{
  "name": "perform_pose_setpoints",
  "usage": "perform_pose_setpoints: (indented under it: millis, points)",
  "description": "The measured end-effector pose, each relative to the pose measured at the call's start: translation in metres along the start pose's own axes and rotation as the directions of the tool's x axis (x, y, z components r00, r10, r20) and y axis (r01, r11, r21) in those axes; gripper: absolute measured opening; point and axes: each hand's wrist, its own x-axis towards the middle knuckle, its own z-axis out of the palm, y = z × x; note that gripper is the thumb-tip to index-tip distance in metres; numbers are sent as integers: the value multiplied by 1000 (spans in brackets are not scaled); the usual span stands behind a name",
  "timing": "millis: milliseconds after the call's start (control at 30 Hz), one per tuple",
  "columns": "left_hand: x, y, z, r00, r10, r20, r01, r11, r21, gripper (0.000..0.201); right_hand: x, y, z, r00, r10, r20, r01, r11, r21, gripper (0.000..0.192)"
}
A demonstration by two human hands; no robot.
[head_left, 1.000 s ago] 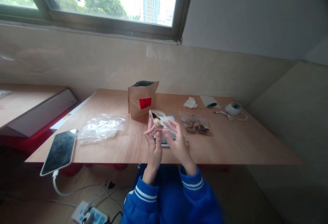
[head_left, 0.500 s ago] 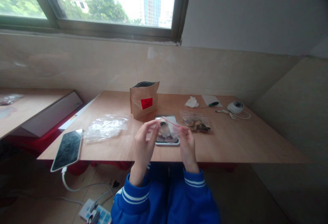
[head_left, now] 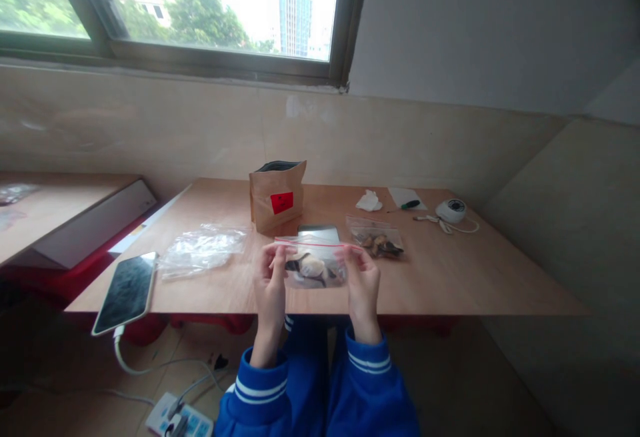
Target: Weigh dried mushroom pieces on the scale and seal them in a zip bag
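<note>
A clear zip bag (head_left: 313,269) with a red seal strip hangs between my two hands, its top edge stretched straight. Pale and dark dried pieces show through the plastic. My left hand (head_left: 270,277) pinches the bag's left top corner. At the right top corner, my right hand (head_left: 362,284) grips it between thumb and fingers. Behind the bag lies a flat device with a pale top (head_left: 319,232), mostly covered by it. Another zip bag (head_left: 377,244) holding brown dried pieces rests on the table, to the right of my right hand.
On the table (head_left: 440,284) stands an open brown paper pouch (head_left: 278,197) with a red label. Left are empty plastic bags (head_left: 203,250) and a phone (head_left: 127,292) on a cable. Crumpled tissue (head_left: 369,201), a screwdriver (head_left: 410,204) and a white dome camera (head_left: 451,211) lie back right.
My left hand has moved to the bag's far left corner, and the red strip, slanted before, is now level and taut. The bag now hangs with its contents facing me.
</note>
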Motion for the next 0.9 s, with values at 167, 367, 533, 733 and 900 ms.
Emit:
perform_pose_setpoints:
  millis: [167,367,533,733,900]
  points:
    - [-1,-6,5,984,-49,-173,43,998,-39,26,-10,11,-12,982,46,182,-50,999,14,43]
    - [-3,-15,7,976,-146,-159,129,985,-112,27,-15,19,-23,989,93,111,-94,996,5,36]
    - [-11,-17,8,977,-156,-147,142,984,-105,27,-13,13,-25,999,-3,33,5,998,-69,37]
    - [-13,-20,6,974,-127,-190,112,990,-85,27,-17,5,-25,998,-50,40,56,987,-148,40]
    - [-11,-22,-1,985,-136,-108,129,990,-65,30,-17,7,-29,1000,-13,6,14,989,-150,41]
